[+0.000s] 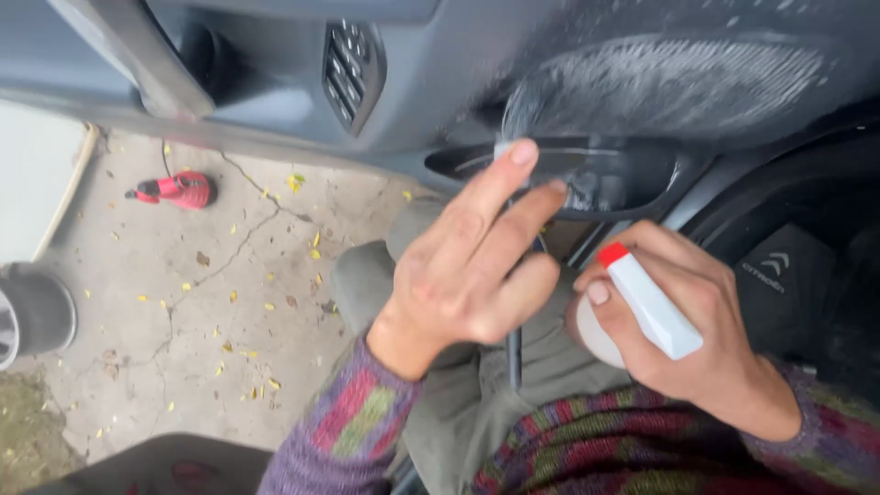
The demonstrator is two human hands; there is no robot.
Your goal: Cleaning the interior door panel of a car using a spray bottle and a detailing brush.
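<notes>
Beside foam-streaked car door panel [660, 82]: white spray bottle [642, 307], light, rigid, likely slick, gripped at neck by right hand [697, 321]; left hand [477, 266] open, fingers spread, empty.

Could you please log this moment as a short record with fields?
Left hand: left hand raised, fingers extended toward the door pocket, a dark slim tool under the palm
Right hand: right hand gripping a white spray bottle with red nozzle tip
Surface: grey car door panel streaked with foam
Ground: red handheld device on cracked concrete
</notes>
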